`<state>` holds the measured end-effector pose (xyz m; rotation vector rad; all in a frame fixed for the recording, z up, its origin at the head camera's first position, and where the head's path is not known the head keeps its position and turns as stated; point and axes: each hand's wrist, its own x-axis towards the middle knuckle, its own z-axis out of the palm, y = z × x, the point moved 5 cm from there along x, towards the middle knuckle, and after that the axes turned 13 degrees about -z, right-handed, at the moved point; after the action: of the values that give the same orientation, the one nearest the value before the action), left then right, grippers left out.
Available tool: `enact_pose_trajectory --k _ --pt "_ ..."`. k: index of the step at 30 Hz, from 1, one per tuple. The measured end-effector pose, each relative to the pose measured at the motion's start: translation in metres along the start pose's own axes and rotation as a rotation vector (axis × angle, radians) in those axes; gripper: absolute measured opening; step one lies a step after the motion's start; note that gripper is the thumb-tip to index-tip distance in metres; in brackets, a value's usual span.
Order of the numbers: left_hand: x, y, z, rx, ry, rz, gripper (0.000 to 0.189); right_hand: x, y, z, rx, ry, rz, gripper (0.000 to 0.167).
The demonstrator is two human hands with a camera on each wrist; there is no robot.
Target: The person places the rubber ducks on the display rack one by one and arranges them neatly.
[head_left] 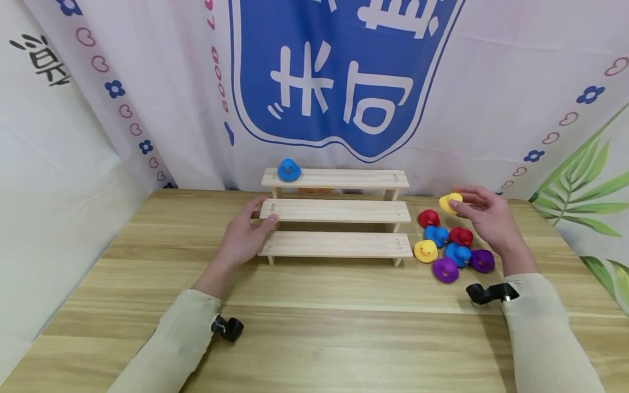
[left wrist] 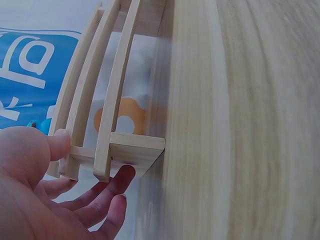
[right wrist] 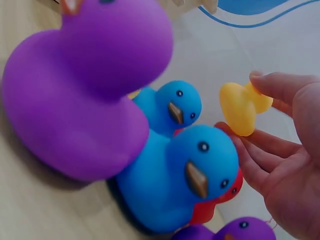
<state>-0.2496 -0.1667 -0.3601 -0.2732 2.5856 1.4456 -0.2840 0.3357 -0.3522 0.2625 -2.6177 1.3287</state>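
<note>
A three-step wooden display shelf [head_left: 339, 210] stands on the table. My left hand [head_left: 242, 236] holds the left end of its middle step, with the thumb over the plank's end and fingers below, as the left wrist view shows. On the top step, at the left, sits a blue rubber duck [head_left: 288, 171]. To the right of the shelf, my right hand [head_left: 493, 221] pinches a yellow rubber duck [right wrist: 239, 107] between thumb and fingers, lifted above a cluster of ducks. That cluster has red ducks [head_left: 461, 236], blue ducks [head_left: 457, 255], purple ducks [head_left: 445, 270] and another yellow duck [head_left: 425, 251].
The wood-grain table [head_left: 314, 333] stretches in front of the shelf. Behind it hangs a white curtain [head_left: 491, 109] with a blue printed emblem [head_left: 314, 109]. Green leaf prints [head_left: 580, 202] mark the cloth at the right.
</note>
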Motion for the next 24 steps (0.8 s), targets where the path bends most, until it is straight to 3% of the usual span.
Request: enact_pose_trajectory --k 6,14,24 --pt "0.002 0.000 0.001 -0.011 0.002 -0.004 0.068 0.001 -0.012 0.005 -0.017 -0.029 -0.046 0.059" --pt "0.000 0.000 -0.002 -0.003 0.012 -0.009 0.068 0.004 -0.027 0.013 -0.002 -0.032 0.014 0.065" --pt "0.000 0.000 -0.002 0.005 0.013 -0.010 0.068 0.004 -0.050 0.015 0.080 0.016 -0.079 0.053"
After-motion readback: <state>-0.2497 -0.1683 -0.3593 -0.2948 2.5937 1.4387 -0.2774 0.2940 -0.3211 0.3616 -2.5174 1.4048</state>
